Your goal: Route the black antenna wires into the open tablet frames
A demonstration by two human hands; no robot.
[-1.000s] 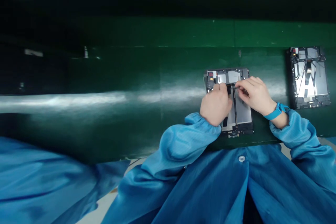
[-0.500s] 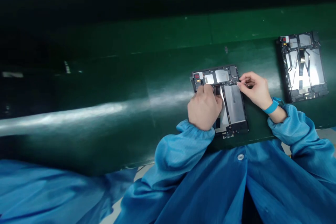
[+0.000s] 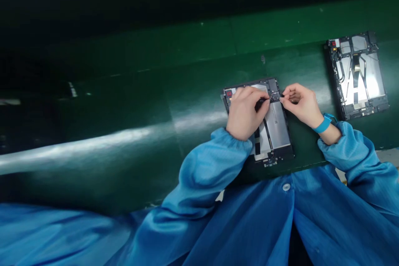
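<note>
An opened tablet point(image 3: 276, 126) lies on the green belt point(image 3: 124, 104) right in front of me, its silver inner plates and black flat cables showing. My left hand point(image 3: 245, 112) rests curled on the tablet's upper left part, fingertips pressed at the top middle near a small round black part point(image 3: 274, 97). My right hand point(image 3: 301, 103) comes in from the right with its fingers pinched together at that same part on the tablet's top right edge. What the pinch holds is too small to make out. A blue strap circles my right wrist.
A second opened tablet point(image 3: 357, 75) lies on the belt at the far right. The belt runs left, dark and shiny, with a raised green ledge point(image 3: 280, 29) behind it. Blue cloth point(image 3: 62, 232) fills the lower left, and my blue coat covers the belt's near edge.
My left hand slid up the tablet from its middle to the top edge. My right hand stayed pinched at the top right. The view drifted, so both tablets sit a little further left.
</note>
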